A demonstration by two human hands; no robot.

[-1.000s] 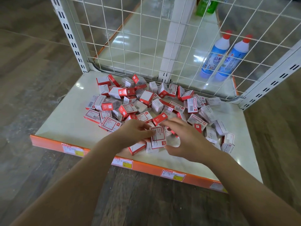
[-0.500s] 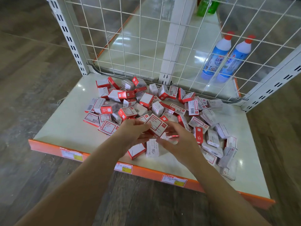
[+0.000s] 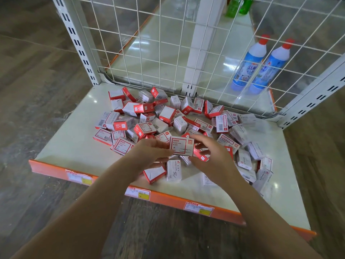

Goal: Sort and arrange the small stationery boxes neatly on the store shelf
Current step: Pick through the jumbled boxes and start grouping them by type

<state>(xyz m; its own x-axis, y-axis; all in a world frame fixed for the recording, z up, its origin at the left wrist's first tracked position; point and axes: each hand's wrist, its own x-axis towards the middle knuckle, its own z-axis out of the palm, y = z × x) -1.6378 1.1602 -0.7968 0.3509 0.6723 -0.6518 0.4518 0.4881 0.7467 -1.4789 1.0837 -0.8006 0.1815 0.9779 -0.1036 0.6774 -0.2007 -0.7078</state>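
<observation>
Two hands over box pile [image 3: 168, 118] on shelf [image 3: 65, 146]: left hand [image 3: 149, 156] and right hand [image 3: 211, 157] each pinch the paper-clip box [image 3: 182, 146]; right also clasps a red box [image 3: 200, 155].

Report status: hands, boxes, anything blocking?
Left hand and right hand together hold one paper-clip box above the shelf. Remaining boxes lie in a jumbled heap, unsorted. Nothing blocking.

The shelf [image 3: 61, 146] has bare surface at 9 o'clock of the pile of small boxes [image 3: 168, 118] and along the front edge. The wire grid [image 3: 149, 43] closes the 12 o'clock side. Scattered boxes crowd 3 o'clock.
</observation>
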